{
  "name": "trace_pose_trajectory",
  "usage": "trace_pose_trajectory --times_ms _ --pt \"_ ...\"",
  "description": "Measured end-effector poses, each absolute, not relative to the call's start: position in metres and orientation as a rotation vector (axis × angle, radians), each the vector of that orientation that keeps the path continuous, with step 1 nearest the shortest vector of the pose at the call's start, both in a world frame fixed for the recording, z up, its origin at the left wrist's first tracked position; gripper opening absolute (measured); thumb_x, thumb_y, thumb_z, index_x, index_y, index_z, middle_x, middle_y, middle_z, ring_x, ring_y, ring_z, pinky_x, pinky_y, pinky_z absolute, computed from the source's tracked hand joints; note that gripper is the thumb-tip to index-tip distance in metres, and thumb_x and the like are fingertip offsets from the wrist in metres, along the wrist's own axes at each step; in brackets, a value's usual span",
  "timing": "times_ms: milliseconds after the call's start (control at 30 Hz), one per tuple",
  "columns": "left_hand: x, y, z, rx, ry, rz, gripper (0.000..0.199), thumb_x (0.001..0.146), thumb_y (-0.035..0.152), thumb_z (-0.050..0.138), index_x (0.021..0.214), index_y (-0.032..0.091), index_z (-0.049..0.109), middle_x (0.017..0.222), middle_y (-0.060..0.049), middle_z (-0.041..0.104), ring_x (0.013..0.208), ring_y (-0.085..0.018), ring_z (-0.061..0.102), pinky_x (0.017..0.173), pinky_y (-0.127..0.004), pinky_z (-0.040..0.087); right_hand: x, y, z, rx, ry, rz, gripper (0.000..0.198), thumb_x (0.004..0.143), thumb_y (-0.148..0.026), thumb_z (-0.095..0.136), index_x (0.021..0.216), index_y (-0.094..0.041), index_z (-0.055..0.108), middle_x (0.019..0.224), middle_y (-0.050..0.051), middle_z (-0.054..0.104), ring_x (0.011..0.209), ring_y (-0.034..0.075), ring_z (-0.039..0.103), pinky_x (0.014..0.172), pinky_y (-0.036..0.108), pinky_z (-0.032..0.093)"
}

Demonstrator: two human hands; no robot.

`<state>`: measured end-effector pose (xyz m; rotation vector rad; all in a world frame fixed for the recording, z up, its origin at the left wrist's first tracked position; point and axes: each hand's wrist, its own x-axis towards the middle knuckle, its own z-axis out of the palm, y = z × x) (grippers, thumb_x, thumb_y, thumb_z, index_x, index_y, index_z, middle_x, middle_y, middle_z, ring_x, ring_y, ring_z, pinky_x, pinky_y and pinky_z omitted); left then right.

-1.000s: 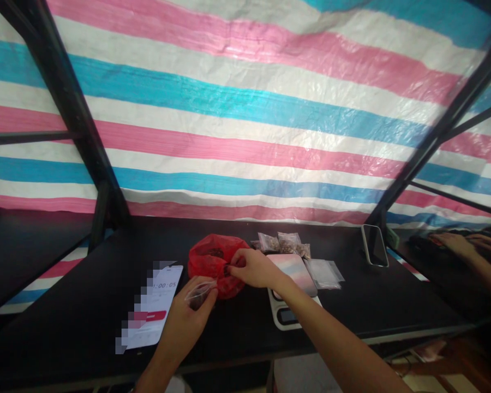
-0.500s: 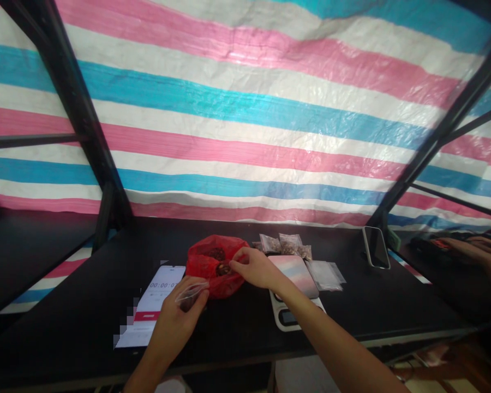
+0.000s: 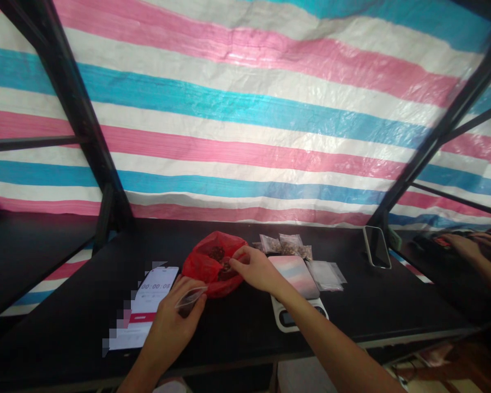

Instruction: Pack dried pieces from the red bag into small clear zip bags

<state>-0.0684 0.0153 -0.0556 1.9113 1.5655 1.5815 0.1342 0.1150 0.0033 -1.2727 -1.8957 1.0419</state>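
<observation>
Looks like the filling step: the left hand (image 3: 169,322) is pinching a small clear zip bag (image 3: 189,299) open near the table's front edge, while the right hand (image 3: 256,268) has its fingertips closed on a dark piece inside the red plastic bag (image 3: 208,263) just behind it. I'd guess the next move needs a short carry over to that narrow bag mouth without dropping anything. The kitchen scale (image 3: 298,286), filled packets (image 3: 284,243) and a timer phone (image 3: 147,305) crowd both sides; someone else's hands (image 3: 470,246) work far right.

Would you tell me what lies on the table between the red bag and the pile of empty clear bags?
In the head view, the scale lies between the red bag and the empty clear bags; the right hand reaches across it.
</observation>
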Motion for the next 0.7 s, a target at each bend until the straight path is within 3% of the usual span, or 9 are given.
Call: trace_pose_trajectory --times_ms 167,267,433,600,700 --pt "-0.058 0.008 -0.056 2.015 1.725 1.594 0.019 0.101 0.039 0.06 0.103 0.027 0.075 0.118 -0.008 0.073 0.109 -0.027 0.071 0.096 -0.042 0.056 0.139 0.12 0.004 -1.217 -1.809 1.143 0.017 0.097 -0.034 0.074 0.088 -0.021 0.07 0.087 0.005 0.082 0.084 0.021 0.079 0.075 0.03 0.058" --pt "-0.05 0.002 -0.05 2.062 1.864 1.684 0.022 0.102 0.042 0.06 0.105 0.027 0.076 0.128 -0.011 0.069 0.112 -0.031 0.065 0.099 -0.05 0.052 0.142 0.121 0.004 -1.188 -1.763 1.198 0.016 0.099 -0.032 0.071 0.088 -0.021 0.069 0.089 0.007 0.083 0.088 0.023 0.081 0.078 0.032 0.059" --pt "-0.032 -0.001 -0.039 1.828 1.794 1.82 0.022 0.098 0.047 0.065 0.096 0.027 0.074 0.117 -0.009 0.074 0.11 -0.03 0.067 0.096 -0.047 0.054 0.146 0.118 0.009 -1.158 -1.693 1.266 0.016 0.098 -0.033 0.07 0.088 -0.021 0.066 0.089 0.008 0.083 0.09 0.024 0.082 0.081 0.033 0.059" --pt "-0.012 0.004 -0.035 1.332 1.698 1.646 0.039 0.086 0.064 0.072 0.089 0.025 0.068 0.083 -0.003 0.074 0.08 -0.025 0.073 0.074 -0.039 0.061 0.157 0.102 0.029 -1.08 -1.628 1.31 0.023 0.095 -0.043 0.072 0.095 -0.02 0.069 0.09 0.006 0.082 0.089 0.021 0.079 0.08 0.031 0.056" --pt "-0.001 0.006 -0.036 1.237 1.616 1.596 0.055 0.078 0.07 0.078 0.107 0.024 0.069 0.102 -0.007 0.078 0.098 -0.03 0.076 0.093 -0.046 0.063 0.166 0.087 0.046 -1.003 -1.64 1.287 0.025 0.093 -0.045 0.074 0.097 -0.02 0.07 0.091 0.005 0.081 0.086 0.019 0.075 0.075 0.029 0.052"
